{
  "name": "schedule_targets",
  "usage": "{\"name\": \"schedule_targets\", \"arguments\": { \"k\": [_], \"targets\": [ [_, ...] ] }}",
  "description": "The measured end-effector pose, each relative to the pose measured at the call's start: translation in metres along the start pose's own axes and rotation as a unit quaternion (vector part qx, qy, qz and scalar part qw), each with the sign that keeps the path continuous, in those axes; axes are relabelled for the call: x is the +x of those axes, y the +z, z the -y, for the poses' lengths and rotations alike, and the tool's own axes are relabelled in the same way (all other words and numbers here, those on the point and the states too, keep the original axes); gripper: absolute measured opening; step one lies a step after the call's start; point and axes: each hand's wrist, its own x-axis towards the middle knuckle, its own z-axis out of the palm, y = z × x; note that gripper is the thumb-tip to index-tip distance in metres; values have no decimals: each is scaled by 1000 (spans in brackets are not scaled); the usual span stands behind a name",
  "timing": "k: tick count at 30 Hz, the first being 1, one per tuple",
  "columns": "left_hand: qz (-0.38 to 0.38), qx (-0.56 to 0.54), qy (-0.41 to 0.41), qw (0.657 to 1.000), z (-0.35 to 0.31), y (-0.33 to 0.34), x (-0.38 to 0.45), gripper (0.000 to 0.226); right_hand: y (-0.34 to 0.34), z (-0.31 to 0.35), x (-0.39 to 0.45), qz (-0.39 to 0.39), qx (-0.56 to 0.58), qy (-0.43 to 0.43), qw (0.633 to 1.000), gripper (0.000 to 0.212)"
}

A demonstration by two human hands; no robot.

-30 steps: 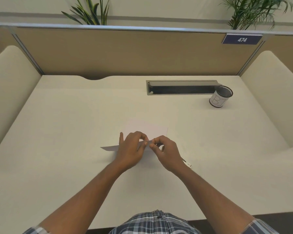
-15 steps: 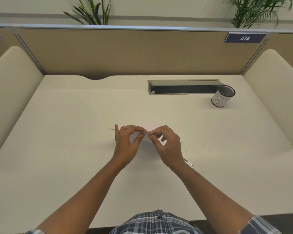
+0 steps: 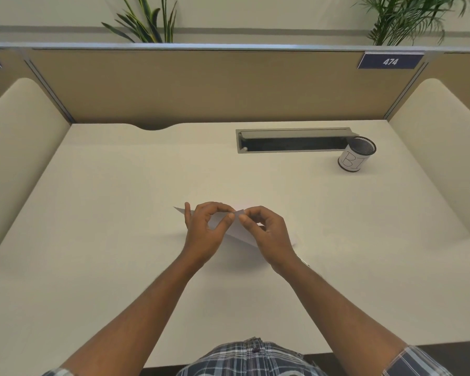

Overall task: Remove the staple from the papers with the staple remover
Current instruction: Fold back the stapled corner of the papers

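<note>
Only the head view here, so one angle. The papers [image 3: 229, 226] sit in the middle of the frame, lifted off the desk [image 3: 120, 213], with their long axis running from the tip at centre left down toward lower right. Both hands meet at the top corner: the left hand [image 3: 205, 232] has thumb and forefinger pinched on the sheet edge, and the right hand [image 3: 266, 232] pinches the same corner from the other side, fingertips nearly touching. Any staple is too small to make out. The staple remover is probably that thin metal bit [image 3: 303, 260] poking out just below the right wrist, so the right hand's nearer to it. Neither grip holds a tool.
</note>
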Motion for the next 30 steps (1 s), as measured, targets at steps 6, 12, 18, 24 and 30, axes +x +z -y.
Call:
{"name": "schedule_targets", "arguments": {
  "k": [6, 12, 18, 24, 30],
  "targets": [
    [-121, 69, 71, 988, 2, 6, -7, 32, 5, 2, 2, -70, 29, 2, 997, 8],
    [-113, -69, 69, 989, -17, 15, -17, 17, 19, 15, 7, -58, 33, -52, 996, 13],
    [-185, -135, 2, 973, -26, 3, -6, 11, 30, 24, 6, -1, 10, -137, 991, 25],
    [-199, -122, -30, 972, -25, -8, 6, 6, 27, 36, 10, -29, -76, -186, 979, 21],
    [-150, -96, -11, 984, -24, -13, 9, 8, 16, 44, 20, -69, -203, -305, 928, 14]
  ]
}}
